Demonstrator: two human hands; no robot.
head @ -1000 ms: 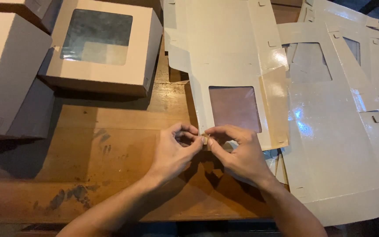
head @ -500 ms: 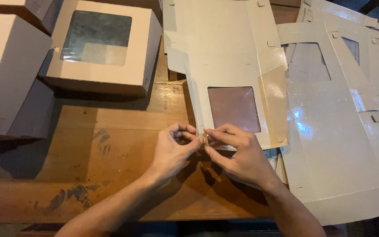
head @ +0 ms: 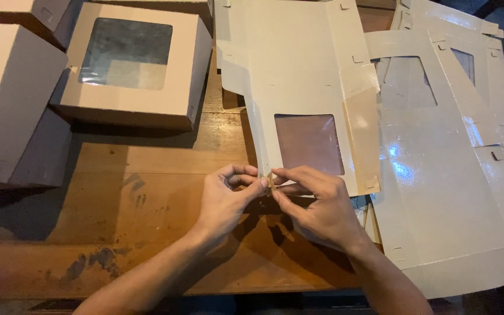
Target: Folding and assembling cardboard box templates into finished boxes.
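Both the left hand and the right hand pinch, fingertips narrowed, the near corner of the flat pale cardboard box blank with a clear window, whose long axis runs away across the brown wooden desk.

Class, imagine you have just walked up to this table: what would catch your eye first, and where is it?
First, the two hands at the bottom centre: the left hand and right hand pinch the near corner of a flat unfolded box blank with a clear window. Next, the folded window box at the upper left, and the glossy stack of flat blanks on the right of the wooden table.
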